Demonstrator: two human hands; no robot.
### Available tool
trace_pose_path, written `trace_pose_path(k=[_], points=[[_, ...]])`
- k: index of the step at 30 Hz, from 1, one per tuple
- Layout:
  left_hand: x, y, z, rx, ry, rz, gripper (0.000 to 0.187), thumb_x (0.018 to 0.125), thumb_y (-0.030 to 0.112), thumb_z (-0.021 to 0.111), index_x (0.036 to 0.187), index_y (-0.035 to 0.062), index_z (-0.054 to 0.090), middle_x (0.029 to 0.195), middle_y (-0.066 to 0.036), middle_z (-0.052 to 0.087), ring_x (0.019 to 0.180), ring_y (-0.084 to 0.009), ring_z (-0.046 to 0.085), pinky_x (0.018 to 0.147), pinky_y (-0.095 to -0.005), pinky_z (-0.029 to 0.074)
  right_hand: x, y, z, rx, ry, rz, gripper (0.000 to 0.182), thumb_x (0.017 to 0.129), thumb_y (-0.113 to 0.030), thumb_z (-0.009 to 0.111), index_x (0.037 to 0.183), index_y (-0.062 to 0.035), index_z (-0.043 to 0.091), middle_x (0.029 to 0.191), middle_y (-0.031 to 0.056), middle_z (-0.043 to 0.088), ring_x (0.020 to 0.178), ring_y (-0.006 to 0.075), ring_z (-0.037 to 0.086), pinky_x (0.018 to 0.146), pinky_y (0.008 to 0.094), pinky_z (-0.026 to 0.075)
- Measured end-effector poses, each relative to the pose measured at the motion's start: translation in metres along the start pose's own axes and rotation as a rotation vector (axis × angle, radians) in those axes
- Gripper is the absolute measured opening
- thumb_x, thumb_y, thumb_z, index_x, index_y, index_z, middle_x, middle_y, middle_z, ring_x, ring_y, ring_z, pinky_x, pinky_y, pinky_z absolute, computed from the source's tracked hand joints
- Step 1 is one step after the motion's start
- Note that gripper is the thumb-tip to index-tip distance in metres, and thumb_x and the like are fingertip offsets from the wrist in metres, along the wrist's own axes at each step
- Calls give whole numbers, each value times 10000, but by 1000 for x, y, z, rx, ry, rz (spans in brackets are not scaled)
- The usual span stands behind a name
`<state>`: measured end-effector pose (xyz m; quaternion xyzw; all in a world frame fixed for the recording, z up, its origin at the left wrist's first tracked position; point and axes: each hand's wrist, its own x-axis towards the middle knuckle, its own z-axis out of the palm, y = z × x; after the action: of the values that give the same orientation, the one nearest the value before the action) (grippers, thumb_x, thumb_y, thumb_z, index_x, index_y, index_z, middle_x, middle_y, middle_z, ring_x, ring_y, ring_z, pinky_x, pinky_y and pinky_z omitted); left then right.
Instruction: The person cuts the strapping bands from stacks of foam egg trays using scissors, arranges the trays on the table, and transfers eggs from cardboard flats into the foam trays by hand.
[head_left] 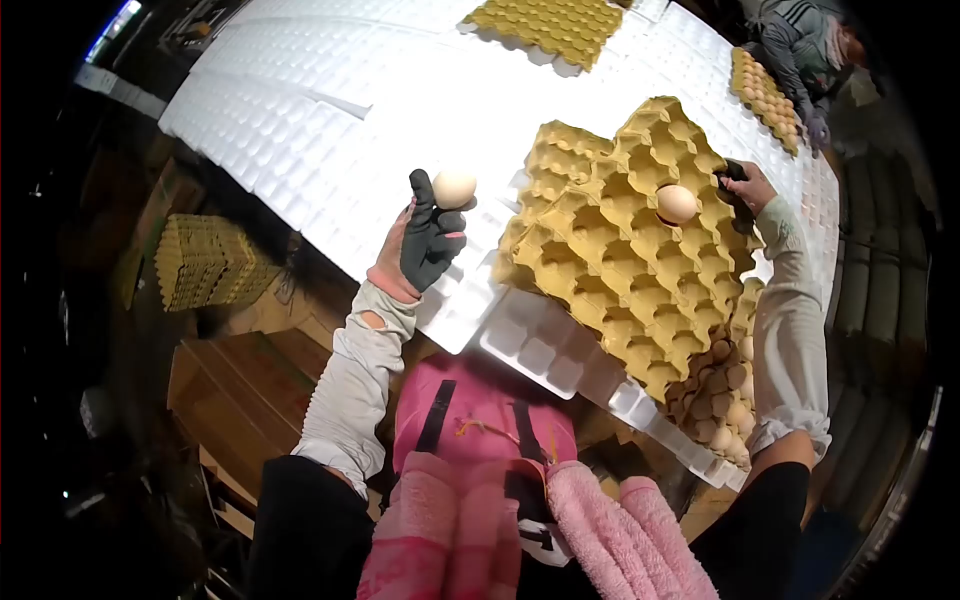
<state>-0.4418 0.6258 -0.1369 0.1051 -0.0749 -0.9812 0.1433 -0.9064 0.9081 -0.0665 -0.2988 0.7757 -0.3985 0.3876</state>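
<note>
Between the thumb and fingers of my left hand [430,240], in a dark glove, an egg [454,188] is held above the white trays. My right hand [748,187], partly gloved, grips the right edge of a yellow egg tray [590,255], which is tilted up toward me. One egg [677,204] sits in a cup near that edge; the other cups I can see hold none. Behind it, another yellow tray [565,160] shows at the upper left. Below my right forearm, a tray of several eggs [715,400] is partly hidden by the tilted tray.
White moulded trays [270,110] cover the table. A yellow tray [550,25] lies at the far side. At the upper right, another person [800,50] is beside a tray of eggs [768,100]. Stacked yellow trays [208,262] and a cardboard box [245,400] stand on the left.
</note>
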Motion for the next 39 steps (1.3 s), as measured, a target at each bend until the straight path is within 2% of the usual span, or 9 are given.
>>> trace_pose_path(k=[2, 6, 9, 15, 25, 29, 31, 35, 39], points=[[-22, -12, 13, 3, 36, -63, 535, 928, 435, 519, 1248, 12, 448, 978, -93, 549, 621, -105, 407, 475, -214, 369, 29, 10, 19, 3, -32, -34, 315, 836, -100, 692, 1109, 22, 591, 934, 16, 614, 825, 118, 570, 729, 262, 495], [-10, -25, -2, -42, 1, -39, 530, 927, 432, 512, 1270, 31, 457, 1158, -160, 561, 715, -145, 521, 558, -245, 421, 109, 9, 71, -995, -59, -82, 465, 798, -104, 653, 1251, -112, 547, 1110, 134, 623, 1020, 267, 597, 927, 356, 462], [-3, -47, 4, 173, -23, 168, 518, 924, 295, 559, 1349, 47, 395, 1266, -193, 510, 904, -204, 591, 729, -306, 513, 87, -1, 111, -1247, 321, -620, 399, 833, -111, 617, 1229, -115, 573, 1129, 116, 623, 1018, 250, 607, 893, 325, 475], [14, -78, 30, 632, 48, 425, 628, 741, -8, 610, 1325, -88, 392, 1285, -186, 499, 1088, -311, 581, 942, -398, 506, -46, -60, 216, 360, -158, -274, 343, 881, -104, 556, 1209, -4, 571, 992, 79, 670, 855, 148, 629, 769, 253, 492], [112, -119, 25, 1769, -52, 699, 575, 676, 57, 764, 1209, 39, 549, 1154, -142, 595, 1022, -301, 590, 889, -359, 482, -116, 53, 194, -463, 807, -136, 511, 800, -145, 651, 1260, 0, 484, 1231, 233, 527, 1129, 375, 504, 954, 410, 410], [121, -117, 21, 2106, -243, 628, 660, 661, 151, 773, 1266, 81, 518, 1219, -143, 544, 1125, -334, 497, 964, -407, 393, -98, 108, 185, -368, 818, 82, 567, 838, -250, 652, 1277, 47, 451, 1256, 286, 489, 1106, 393, 525, 940, 407, 430], [117, -121, 22, 2326, -240, 611, 694, 686, 223, 744, 1314, 97, 475, 1289, -147, 482, 1199, -354, 413, 995, -440, 333, -96, 185, 183, -1149, 514, -217, 506, 841, -195, 643, 1283, -9, 479, 1326, 319, 400, 1114, 418, 515, 953, 408, 424], [111, -94, -29, 2290, 415, 398, 593, 822, 320, 621, 1340, 94, 439, 1285, -220, 443, 1199, -415, 369, 992, -492, 317, -97, 167, 194, -858, 562, -141, 397, 859, -53, 575, 1252, -60, 520, 1374, 323, 324, 1146, 456, 469, 956, 429, 423], [107, -110, -39, 2289, 386, 245, 533, 849, 298, 588, 1305, 56, 456, 1372, -228, 390, 1287, -432, 291, 1079, -510, 209, -94, 161, 199, -616, 737, -248, 402, 939, -103, 503, 1297, 57, 416, 1332, 289, 396, 1153, 422, 473, 977, 430, 395]])
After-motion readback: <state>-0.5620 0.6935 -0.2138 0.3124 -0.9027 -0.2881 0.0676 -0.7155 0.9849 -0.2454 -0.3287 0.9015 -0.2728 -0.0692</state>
